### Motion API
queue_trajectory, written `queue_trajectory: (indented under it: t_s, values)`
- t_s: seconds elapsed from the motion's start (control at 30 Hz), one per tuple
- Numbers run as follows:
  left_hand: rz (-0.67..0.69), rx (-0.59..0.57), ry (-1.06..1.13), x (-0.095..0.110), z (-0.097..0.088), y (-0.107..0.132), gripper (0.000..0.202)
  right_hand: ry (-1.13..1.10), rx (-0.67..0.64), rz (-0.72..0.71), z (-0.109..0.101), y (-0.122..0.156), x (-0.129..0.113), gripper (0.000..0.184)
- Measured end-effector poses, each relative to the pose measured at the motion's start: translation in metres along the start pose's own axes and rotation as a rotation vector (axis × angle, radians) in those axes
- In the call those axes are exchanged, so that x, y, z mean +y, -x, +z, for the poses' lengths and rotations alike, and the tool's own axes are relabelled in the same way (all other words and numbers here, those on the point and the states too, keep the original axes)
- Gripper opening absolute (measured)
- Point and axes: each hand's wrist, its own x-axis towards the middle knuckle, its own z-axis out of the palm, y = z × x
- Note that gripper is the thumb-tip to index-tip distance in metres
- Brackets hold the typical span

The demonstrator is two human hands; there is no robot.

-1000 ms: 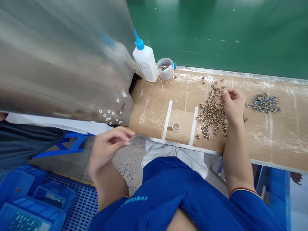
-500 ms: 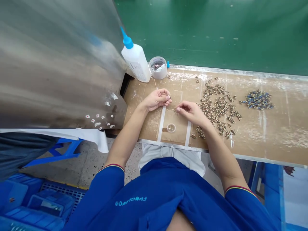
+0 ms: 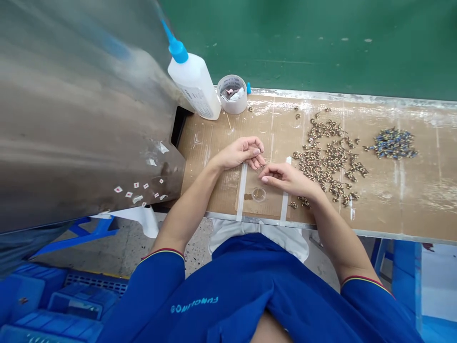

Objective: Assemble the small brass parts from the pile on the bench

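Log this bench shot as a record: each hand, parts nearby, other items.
left hand: raised over the cardboard sheet, close to the right hand
right hand: fingers reaching toward the left hand; anything held is too small to tell
nearby: small brass-coloured parts scattered to the right; clear round dish beside a white tape strip
rest: bluish small parts; white squeeze bottle; tape roll

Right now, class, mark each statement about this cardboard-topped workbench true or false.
1. A white plastic squeeze bottle with a blue nozzle stands beside a round tape roll. True.
2. The small bluish metal parts lie mixed into the brass-coloured pile. False: they form a separate heap to its right.
3. The left hand and right hand are at opposite ends of the bench. False: their fingertips are close together near its middle.
4. Small paper scraps cling to the brushed steel panel. True.
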Motion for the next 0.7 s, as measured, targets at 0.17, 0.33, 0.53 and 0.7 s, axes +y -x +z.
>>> queue_trajectory:
  t_s: [0.17, 0.33, 0.53, 0.7]
  values:
    - [0.038, -0.085, 0.015, -0.002, 0.003, -0.001, 0.052, -0.01, -0.062, -0.011, -0.001, 0.001, -0.001, 0.03]
    - [0.066, -0.087, -0.008, -0.003, 0.004, -0.003, 0.058, 0.015, -0.107, -0.01, -0.001, 0.003, 0.0, 0.027]
    - [0.233, 0.068, -0.219, -0.002, 0.009, -0.002, 0.041, -0.051, -0.108, -0.034, 0.007, 0.002, -0.001, 0.021]
    - [0.429, 0.153, -0.472, -0.004, 0.011, -0.004, 0.021, 0.009, -0.09, -0.127, 0.009, 0.0, 0.003, 0.015]
